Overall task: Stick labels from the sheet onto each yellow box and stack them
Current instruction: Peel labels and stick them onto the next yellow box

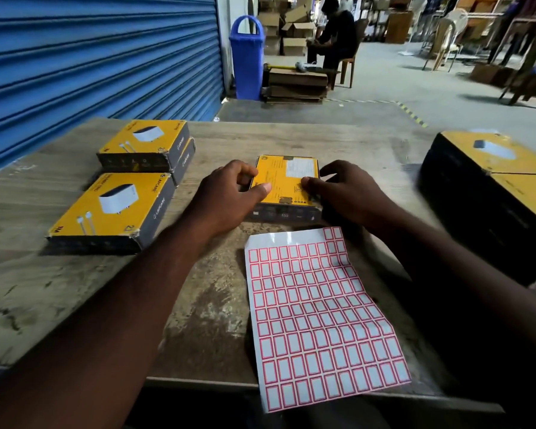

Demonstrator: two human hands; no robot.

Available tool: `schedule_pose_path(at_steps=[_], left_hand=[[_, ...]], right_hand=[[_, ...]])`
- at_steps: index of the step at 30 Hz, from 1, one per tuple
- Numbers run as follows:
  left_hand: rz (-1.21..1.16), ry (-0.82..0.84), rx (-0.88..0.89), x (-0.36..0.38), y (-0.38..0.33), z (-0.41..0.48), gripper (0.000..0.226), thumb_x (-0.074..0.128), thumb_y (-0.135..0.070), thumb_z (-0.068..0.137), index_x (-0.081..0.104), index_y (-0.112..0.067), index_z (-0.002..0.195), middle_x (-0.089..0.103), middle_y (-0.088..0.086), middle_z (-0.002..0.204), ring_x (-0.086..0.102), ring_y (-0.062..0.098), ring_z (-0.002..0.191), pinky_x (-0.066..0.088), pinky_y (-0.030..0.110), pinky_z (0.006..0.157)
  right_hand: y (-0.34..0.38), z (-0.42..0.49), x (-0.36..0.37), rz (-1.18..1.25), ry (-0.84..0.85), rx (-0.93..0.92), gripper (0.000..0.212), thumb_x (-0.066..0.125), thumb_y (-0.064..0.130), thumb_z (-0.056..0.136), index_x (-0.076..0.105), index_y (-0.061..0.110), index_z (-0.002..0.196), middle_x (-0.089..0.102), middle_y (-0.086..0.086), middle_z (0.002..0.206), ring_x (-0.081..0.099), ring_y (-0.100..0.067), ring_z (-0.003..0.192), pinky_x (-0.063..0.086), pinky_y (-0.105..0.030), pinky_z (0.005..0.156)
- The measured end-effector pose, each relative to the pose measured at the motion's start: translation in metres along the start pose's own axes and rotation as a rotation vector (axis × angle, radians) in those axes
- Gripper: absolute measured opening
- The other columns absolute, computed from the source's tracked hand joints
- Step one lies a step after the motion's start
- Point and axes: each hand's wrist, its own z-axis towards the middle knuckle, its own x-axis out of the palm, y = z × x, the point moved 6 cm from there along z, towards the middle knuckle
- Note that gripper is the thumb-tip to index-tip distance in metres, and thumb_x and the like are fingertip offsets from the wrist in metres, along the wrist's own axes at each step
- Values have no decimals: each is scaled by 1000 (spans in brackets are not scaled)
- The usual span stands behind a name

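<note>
Yellow cardboard ran right across the wooden table [44,289]. At 10 o'clock, on the side of the blue shutter [90,57], sat a stack of 2 boxes [143,140]. Just nearer, at 9 o'clock, a single box [112,212] lay picture-side up with a crushed near corner.

At 12 o'clock the left hand [226,193] gripped the middle box [287,181], thumb pressed on the top face and the other fingers curled down round the left edge. The right hand [347,193] did the same on the right edge, thumb on top and fingers wrapped over the side. This box lay flat on the table with its printed back upward. A white patch showed near its far right corner, but it could not be told whether this was one of the sheet's labels.

Just beside it, at 6 o'clock, the label sheet [316,317] lay with its near end hanging over the table edge. A bare strip ran along its far left. At 2 o'clock more boxes [492,162] stood blurred, their sides dark.

The middle box looked light and fairly stiff, though its corners seemed soft, so a hold on the 2 short sides suited it and squeezing the faces did not. The labels looked thin and clingy and would probably lift best from a corner with a fingernail. The glossy sheet seemed likely to slide or curl unless 1 hand held it down.
</note>
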Motion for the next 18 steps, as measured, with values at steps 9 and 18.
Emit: schedule_pose_path(at_steps=[9,18], left_hand=[[85,-123,184,-13,-24,-9,15,72,-29,87,70,-23,100,67,-7,98,55,-5,68,36,1,64],[8,450,340,23,-60,-41,17,77,-31,84,78,-24,99,76,-13,85,70,-6,78,56,16,72]], right_hand=[[0,2,-2,53,57,-40,54,78,48,77,63,15,118,74,-3,96,71,-19,85,57,-45,83],[38,-21,-23,70,201,-317,30,80,26,81,65,2,73,56,8,52,45,-5,45,36,-17,45]])
